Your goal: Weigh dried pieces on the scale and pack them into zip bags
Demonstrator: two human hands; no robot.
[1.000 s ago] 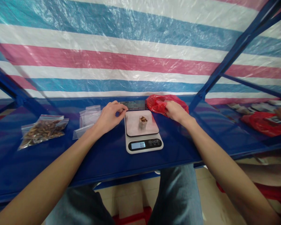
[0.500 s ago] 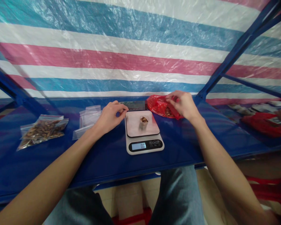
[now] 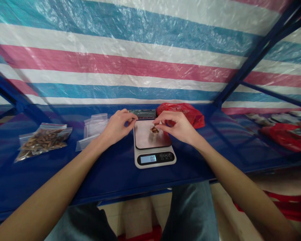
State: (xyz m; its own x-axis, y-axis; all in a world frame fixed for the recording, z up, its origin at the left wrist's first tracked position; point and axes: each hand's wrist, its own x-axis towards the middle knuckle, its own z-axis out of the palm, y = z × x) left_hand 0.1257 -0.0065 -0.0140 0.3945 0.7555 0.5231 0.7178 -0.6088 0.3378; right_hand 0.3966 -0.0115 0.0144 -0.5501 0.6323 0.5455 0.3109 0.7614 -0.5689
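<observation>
A kitchen scale (image 3: 155,159) with a shiny weighing plate stands before me, its display reading 0.0. On the plate sits a small pale cup (image 3: 154,134) filled with brown dried pieces. My right hand (image 3: 176,125) is over the cup, thumb and fingers pinched on a small brown dried piece at its top. At the plate's far left corner, my left hand (image 3: 121,124) has thumb and forefinger pressed together; whatever is between them is too small to make out. Behind my right hand lies a crumpled red plastic bag (image 3: 190,112).
Left on the blue table (image 3: 102,177) lie clear zip bags of brown dried pieces (image 3: 43,139) and flat clear zip bags (image 3: 95,125). A dark flat object (image 3: 142,114) lies behind the scale. Blue frame bars rise at both sides. Another red bag (image 3: 286,135) lies far right, beside another person's hand.
My right hand has moved left from the red bag to the cup on the scale. The red bag's opening has flopped over, covering its contents. My left hand has stayed put.
</observation>
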